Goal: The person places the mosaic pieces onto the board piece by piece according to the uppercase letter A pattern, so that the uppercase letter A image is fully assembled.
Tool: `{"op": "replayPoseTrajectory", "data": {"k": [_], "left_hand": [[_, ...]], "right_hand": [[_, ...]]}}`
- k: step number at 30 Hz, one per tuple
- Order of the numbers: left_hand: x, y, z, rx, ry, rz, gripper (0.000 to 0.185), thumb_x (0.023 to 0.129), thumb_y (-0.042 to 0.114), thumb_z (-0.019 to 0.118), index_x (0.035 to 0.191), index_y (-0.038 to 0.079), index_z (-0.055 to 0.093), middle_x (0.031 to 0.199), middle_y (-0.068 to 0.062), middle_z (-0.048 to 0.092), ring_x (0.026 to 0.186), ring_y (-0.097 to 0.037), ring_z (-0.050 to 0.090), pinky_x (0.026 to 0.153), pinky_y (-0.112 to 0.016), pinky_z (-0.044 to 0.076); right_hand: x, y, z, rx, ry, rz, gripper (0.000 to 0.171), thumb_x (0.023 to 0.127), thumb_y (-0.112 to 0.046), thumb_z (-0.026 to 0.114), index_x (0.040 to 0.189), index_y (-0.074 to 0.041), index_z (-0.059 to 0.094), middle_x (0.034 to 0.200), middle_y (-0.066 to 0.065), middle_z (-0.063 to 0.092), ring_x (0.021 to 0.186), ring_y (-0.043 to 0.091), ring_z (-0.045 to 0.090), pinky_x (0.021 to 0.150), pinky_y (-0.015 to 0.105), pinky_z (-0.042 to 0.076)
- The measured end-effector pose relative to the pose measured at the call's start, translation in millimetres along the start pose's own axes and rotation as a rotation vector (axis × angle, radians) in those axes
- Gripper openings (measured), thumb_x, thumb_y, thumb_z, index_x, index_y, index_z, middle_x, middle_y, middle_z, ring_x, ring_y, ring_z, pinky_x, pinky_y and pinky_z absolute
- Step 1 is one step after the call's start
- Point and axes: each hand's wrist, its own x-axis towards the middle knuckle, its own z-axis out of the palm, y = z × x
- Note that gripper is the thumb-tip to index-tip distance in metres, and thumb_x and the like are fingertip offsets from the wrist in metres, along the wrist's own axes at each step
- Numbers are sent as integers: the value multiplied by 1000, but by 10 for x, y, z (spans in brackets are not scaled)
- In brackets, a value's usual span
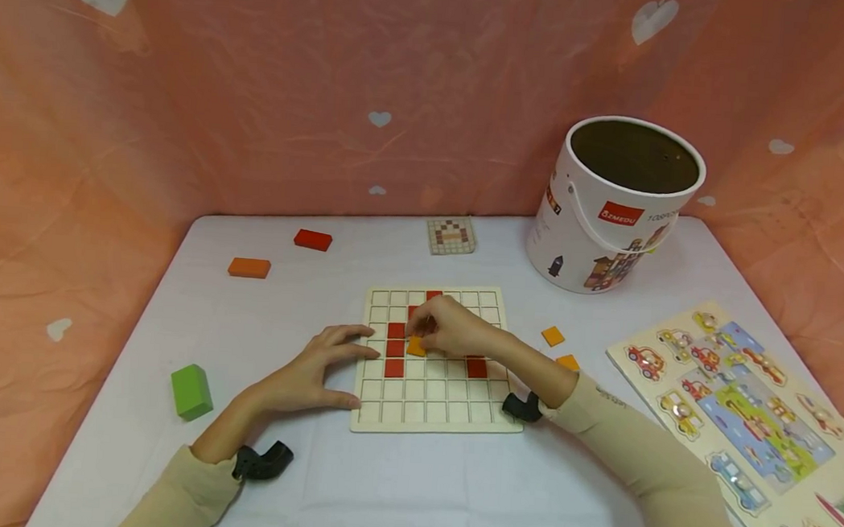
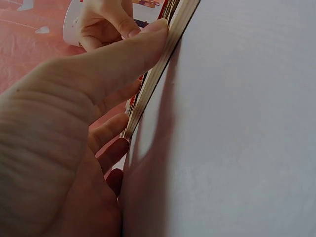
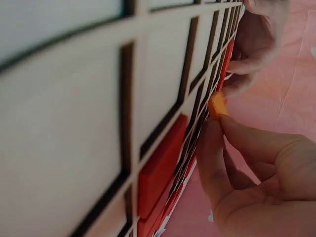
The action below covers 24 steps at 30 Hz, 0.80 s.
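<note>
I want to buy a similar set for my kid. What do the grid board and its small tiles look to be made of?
The grid board looks like pale, unpainted layered wood: its edge shows thin plies in the left wrist view, likely plywood. The orange tile pinched by the right hand and the red tiles seem wood with matte paint, though plastic cannot be ruled out.

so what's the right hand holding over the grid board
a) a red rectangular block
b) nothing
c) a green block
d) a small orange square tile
d: the right hand pinches a small orange tile over the grid board, among the red tiles; the right wrist view shows the tile at the fingertips. The green block lies apart on the table, left of the left hand.
</note>
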Motion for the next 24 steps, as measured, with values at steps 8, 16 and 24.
{"op": "replayPoseTrajectory", "data": {"k": [8, 16, 24], "left_hand": [[3, 2, 4, -4, -3, -11, 63, 75, 39, 86, 132, 25, 63, 155, 1, 35, 143, -29, 25, 109, -64, 23], [-3, -3, -3, -2, -3, -17, 63, 76, 42, 86, 133, 27, 63, 155, 1, 35, 143, -29, 25, 109, -66, 23], [-1, 10, 6, -2, 8, -13, 63, 75, 39, 87, 132, 24, 64, 155, 0, 35, 143, -29, 25, 109, -65, 24]], "right_hand": [[-36, -80, 35, -159, -22, -28, 19, 88, 5, 69, 105, 1, 73, 95, 6, 64, 83, 14, 55, 74, 23, 47], [-133, -91, -1, -171, -17, -51, 25, 92, 1, 67, 117, 1, 70, 108, 9, 66, 96, 18, 61, 84, 27, 50], [-535, 166, -354, 18, 115, 22, 29, 91, 7, 64, 119, 6, 66, 118, 19, 67, 111, 34, 61, 98, 52, 46]]}}
